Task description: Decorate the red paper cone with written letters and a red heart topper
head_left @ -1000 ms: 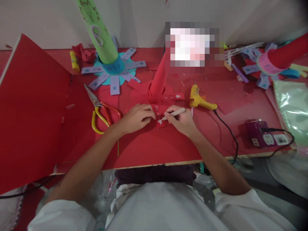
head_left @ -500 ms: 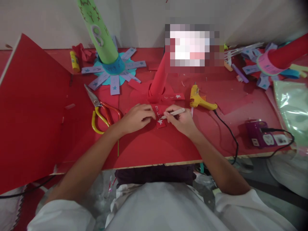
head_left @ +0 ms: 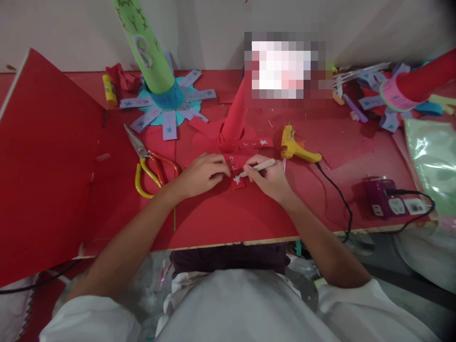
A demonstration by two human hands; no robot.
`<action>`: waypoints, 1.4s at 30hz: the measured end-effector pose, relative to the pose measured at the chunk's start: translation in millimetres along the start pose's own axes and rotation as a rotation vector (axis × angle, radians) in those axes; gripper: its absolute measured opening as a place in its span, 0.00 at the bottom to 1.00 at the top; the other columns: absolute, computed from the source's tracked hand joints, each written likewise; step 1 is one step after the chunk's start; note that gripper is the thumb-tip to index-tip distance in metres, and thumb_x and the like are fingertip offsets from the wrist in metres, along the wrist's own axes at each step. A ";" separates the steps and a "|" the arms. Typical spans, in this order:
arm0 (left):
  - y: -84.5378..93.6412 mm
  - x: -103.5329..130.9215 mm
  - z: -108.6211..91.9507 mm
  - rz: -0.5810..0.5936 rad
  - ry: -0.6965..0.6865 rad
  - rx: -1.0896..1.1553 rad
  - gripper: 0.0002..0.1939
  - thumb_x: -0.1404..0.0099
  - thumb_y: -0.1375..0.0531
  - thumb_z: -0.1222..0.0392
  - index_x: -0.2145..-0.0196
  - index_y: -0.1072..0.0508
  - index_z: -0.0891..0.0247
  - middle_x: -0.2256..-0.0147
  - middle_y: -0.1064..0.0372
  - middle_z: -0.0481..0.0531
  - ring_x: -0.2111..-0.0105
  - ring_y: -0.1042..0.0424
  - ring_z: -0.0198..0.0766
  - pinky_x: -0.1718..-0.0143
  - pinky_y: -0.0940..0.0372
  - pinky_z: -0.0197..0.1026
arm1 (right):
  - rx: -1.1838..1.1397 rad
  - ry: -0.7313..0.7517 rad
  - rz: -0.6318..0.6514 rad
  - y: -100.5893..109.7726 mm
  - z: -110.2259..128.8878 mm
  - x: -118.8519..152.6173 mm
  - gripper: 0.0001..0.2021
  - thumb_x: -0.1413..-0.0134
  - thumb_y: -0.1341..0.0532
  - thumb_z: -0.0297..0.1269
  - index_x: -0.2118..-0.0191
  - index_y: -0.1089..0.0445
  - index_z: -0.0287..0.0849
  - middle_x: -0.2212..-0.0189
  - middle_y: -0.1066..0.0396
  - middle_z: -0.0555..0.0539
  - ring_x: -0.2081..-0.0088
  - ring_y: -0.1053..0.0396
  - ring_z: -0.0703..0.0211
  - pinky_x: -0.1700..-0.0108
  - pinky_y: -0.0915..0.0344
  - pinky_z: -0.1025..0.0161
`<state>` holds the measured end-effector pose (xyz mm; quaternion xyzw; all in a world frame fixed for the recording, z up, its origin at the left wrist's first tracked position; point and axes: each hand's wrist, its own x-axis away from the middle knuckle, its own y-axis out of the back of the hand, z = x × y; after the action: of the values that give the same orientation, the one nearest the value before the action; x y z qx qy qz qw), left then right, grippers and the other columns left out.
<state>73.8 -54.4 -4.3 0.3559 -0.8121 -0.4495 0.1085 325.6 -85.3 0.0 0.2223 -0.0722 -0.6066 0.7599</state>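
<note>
My right hand point(head_left: 268, 176) pinches a white pen point(head_left: 262, 165), its tip at a small red paper strip point(head_left: 239, 183) that bears white letters and a white star. My left hand point(head_left: 204, 175) rests on the strip's left side, fingers bent and slightly apart, with nothing held between them. Just beyond both hands stands a tilted red paper tube point(head_left: 235, 118) on a red round base. One red flap of that base, beside my right hand, carries a white star.
Scissors point(head_left: 142, 152) lie left of my left hand; a yellow glue gun point(head_left: 297, 149) with a black cord lies at right. A green tube point(head_left: 153, 61), a glue stick point(head_left: 109, 90), a purple box point(head_left: 383, 197) and a large red board point(head_left: 46, 166) surround the work.
The pen and my right fingers have shifted very slightly to the right. My left hand looks the same.
</note>
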 end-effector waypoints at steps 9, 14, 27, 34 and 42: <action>-0.2 0.4 1.6 -0.001 -0.008 -0.002 0.17 0.32 0.44 0.71 0.56 0.17 0.59 0.53 0.22 0.54 0.51 0.22 0.44 0.45 0.35 0.47 | -0.023 0.003 0.022 0.3 2.7 -0.4 0.11 0.37 0.38 0.39 0.71 0.29 0.44 0.81 0.32 0.55 0.78 0.37 0.64 0.72 0.42 0.63; -0.2 0.3 1.5 -0.006 -0.014 -0.003 0.17 0.32 0.44 0.71 0.56 0.18 0.59 0.53 0.21 0.54 0.51 0.22 0.44 0.45 0.35 0.47 | -0.017 0.009 0.020 0.5 2.0 -0.3 0.11 0.37 0.38 0.39 0.71 0.28 0.44 0.80 0.32 0.55 0.77 0.36 0.64 0.72 0.42 0.63; -0.1 -0.5 1.0 0.005 -0.003 -0.007 0.16 0.32 0.44 0.70 0.56 0.18 0.58 0.53 0.22 0.53 0.51 0.23 0.45 0.43 0.35 0.48 | 0.022 0.012 0.029 -0.1 4.2 -1.7 0.10 0.38 0.39 0.38 0.72 0.30 0.44 0.79 0.30 0.54 0.76 0.36 0.64 0.71 0.43 0.63; -0.4 -0.5 1.4 0.000 -0.006 -0.010 0.17 0.33 0.44 0.71 0.56 0.18 0.58 0.54 0.21 0.53 0.51 0.23 0.44 0.45 0.34 0.47 | 0.022 0.003 0.037 0.0 4.3 -0.8 0.11 0.38 0.40 0.38 0.72 0.30 0.45 0.80 0.32 0.54 0.77 0.38 0.64 0.71 0.43 0.62; -0.4 0.0 1.0 0.001 -0.004 -0.002 0.16 0.32 0.44 0.70 0.56 0.18 0.58 0.53 0.21 0.54 0.51 0.22 0.44 0.45 0.34 0.47 | 0.017 0.014 0.047 1.4 4.6 -1.5 0.10 0.39 0.39 0.36 0.72 0.30 0.45 0.80 0.31 0.54 0.77 0.36 0.64 0.70 0.42 0.62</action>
<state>73.5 -53.8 -5.2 0.3545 -0.8119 -0.4512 0.1073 324.7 -84.8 5.0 0.2313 -0.0774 -0.5863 0.7725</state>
